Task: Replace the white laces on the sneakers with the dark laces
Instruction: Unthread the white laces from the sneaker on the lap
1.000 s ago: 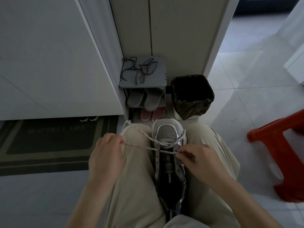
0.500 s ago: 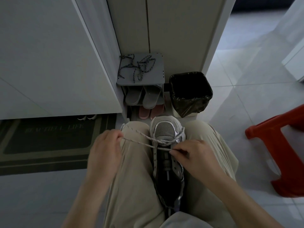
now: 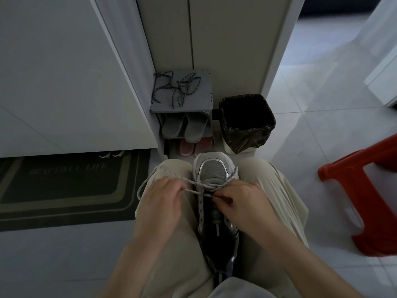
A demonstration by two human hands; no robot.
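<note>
1. Left hand [image 3: 160,203]: fingers curled, pinching a strand of the white lace [image 3: 206,186] just left of the shoe's eyelet row; it rests over the left knee.
2. Right hand [image 3: 242,204]: fingertips drawn together, pinching the same lace at the upper eyelets on the shoe's right side. The two hands are close but do not touch, with the shoe's throat between them.
3. White lace: crossed over the front of the shoe just behind the toe; one slack loop trails left over the knee.
4. Sneaker [image 3: 211,171]: grey mesh toe, white and silver trim, dark interior. It lies lengthwise between the thighs, toe pointing away from the person; the lower eyelets are unlaced.
5. Trousers [image 3: 171,244]: beige, on both legs flanking the shoe.
6. Dark laces [image 3: 177,89]: speckled, in a loose tangle on top of the grey shoe rack [image 3: 203,100], well apart from the hands.
7. Shoe rack contents: grey slippers [image 3: 184,127] on the upper tier, pink slippers [image 3: 193,145] below.
8. Waste bin [image 3: 247,125]: dark liner, just right of the rack.
9. Doormat [image 3: 64,186]: dark, on the floor to the left.
10. Red stool [image 3: 363,203]: at the right edge, on pale tiles.
</note>
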